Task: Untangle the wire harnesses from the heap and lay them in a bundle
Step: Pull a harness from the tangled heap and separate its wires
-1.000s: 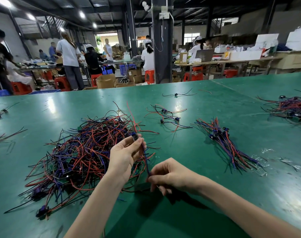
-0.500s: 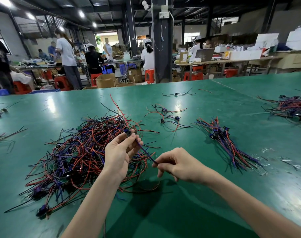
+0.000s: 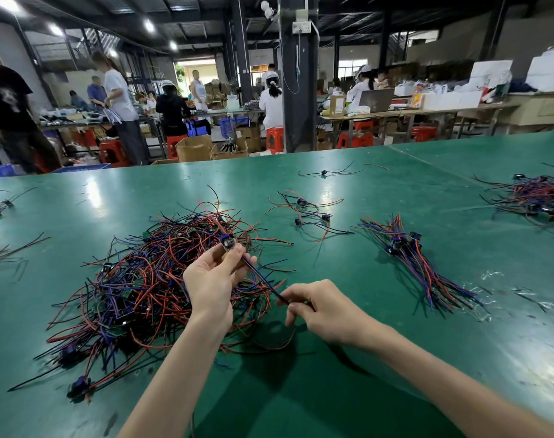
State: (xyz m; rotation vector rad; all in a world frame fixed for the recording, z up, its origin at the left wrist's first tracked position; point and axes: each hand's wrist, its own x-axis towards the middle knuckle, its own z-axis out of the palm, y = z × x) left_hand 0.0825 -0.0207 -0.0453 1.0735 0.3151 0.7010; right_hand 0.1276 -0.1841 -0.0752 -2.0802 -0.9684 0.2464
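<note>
Head camera: the left hand [image 3: 211, 286] pinches one harness [image 3: 260, 278] by its connector [image 3: 227, 241], the right hand [image 3: 320, 306] pinches its wires, with the heap [image 3: 136, 279] at their nine o'clock and the bundle [image 3: 411, 257] at three o'clock on the table [image 3: 364, 390].

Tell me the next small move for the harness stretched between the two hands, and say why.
Probably carry the harness to the right and lay it on the bundle, with its connector among the other connectors. The left hand pinches its connector end, the right hand pinches its wires, and the stretch between them hangs above the heap, seemingly free of it.
</note>
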